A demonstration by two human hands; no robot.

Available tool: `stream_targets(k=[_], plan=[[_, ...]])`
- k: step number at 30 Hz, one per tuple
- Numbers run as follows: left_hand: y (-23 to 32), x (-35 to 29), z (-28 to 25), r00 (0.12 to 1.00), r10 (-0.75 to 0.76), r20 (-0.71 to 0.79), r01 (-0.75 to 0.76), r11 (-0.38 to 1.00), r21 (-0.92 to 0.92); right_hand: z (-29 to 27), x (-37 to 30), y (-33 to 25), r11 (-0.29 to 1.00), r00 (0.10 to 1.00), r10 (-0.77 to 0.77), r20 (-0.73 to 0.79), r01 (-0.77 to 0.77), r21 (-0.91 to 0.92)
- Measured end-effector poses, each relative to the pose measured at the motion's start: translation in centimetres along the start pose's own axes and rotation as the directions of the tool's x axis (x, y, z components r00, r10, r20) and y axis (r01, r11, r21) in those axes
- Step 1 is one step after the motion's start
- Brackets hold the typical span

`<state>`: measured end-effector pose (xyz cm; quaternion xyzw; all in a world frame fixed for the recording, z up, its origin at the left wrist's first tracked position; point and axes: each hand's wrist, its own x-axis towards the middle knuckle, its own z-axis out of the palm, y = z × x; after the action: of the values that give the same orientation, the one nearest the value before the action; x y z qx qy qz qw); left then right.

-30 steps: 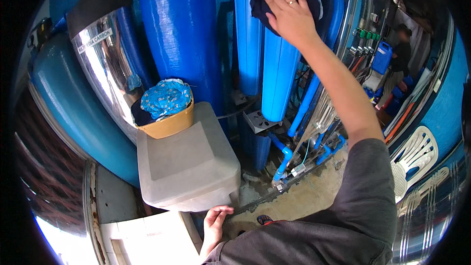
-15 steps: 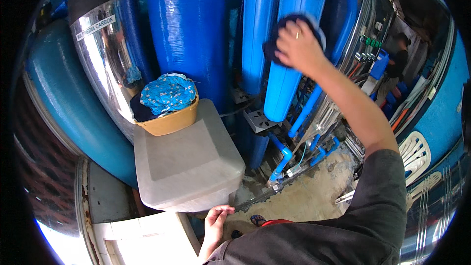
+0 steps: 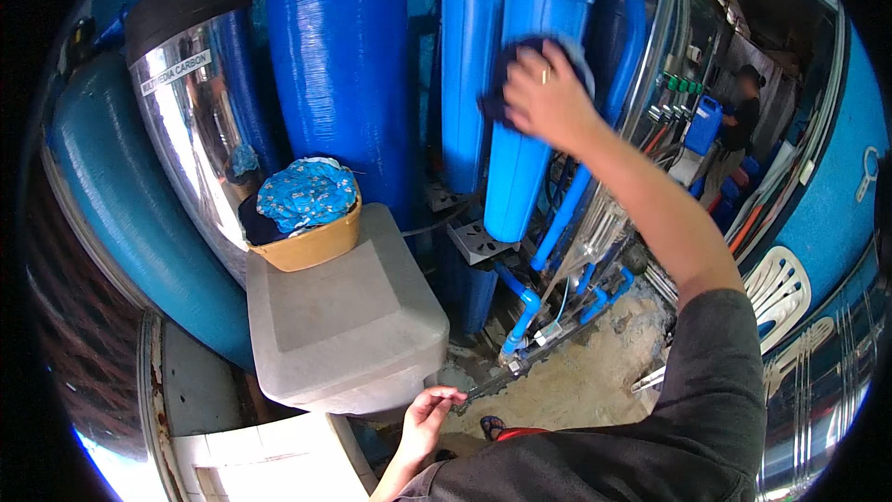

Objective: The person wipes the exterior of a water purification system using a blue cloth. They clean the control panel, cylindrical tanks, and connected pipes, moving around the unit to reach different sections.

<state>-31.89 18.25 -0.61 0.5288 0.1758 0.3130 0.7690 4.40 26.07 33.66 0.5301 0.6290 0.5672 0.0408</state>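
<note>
My right hand (image 3: 546, 100) presses a dark navy cloth (image 3: 495, 84) against the front of a tall blue filter housing (image 3: 514, 188). The fingers are bunched over the cloth, slightly smeared by motion, and a ring shows on one of them. A second blue filter housing (image 3: 463, 84) stands just to its left. Low in the view, my left hand (image 3: 427, 420) hangs near the front corner of a grey lidded bin (image 3: 348, 325). Its fingers are drawn together against the thumb, and nothing shows between them.
On the bin's lid sits a tan basket (image 3: 311, 249) with a blue patterned cloth (image 3: 308, 195). Behind rise a big blue tank (image 3: 339, 84) and a silver tank (image 3: 177, 102). Blue pipes (image 3: 526, 316) run low by the housings. A white chair (image 3: 779, 293) and a person (image 3: 743, 116) are at right.
The view has shifted, so the tanks and housings sit a little lower and further left. My right hand stays on the same housing with the cloth, still moving. My left hand remains by the bin.
</note>
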Motion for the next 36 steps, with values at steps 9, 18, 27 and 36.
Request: stream_targets(k=[9,18,27,36], plan=[[-0.1,1.4,2.9,0.999,0.042,0.024,-0.043,0.998,0.036,6.1,-7.3,-8.7,0.999,0.991,-0.028,0.127,0.022,0.046],[-1.3,8.7,8.3,0.975,0.121,-0.189,-0.086,0.979,0.183,5.1,-16.6,-21.8,-0.183,0.712,0.480,0.513,-0.490,0.852],[-1.7,16.5,14.9,0.913,0.217,-0.346,-0.218,0.975,0.037,0.3,-24.1,-20.7,-0.769,0.732,0.142,0.667,-0.343,0.540],[12.3,27.3,17.1,0.713,0.496,-0.496,-0.652,0.730,-0.206,-0.7,-37.0,-12.9,-0.869,0.610,-0.020,0.792,-0.402,0.288]])
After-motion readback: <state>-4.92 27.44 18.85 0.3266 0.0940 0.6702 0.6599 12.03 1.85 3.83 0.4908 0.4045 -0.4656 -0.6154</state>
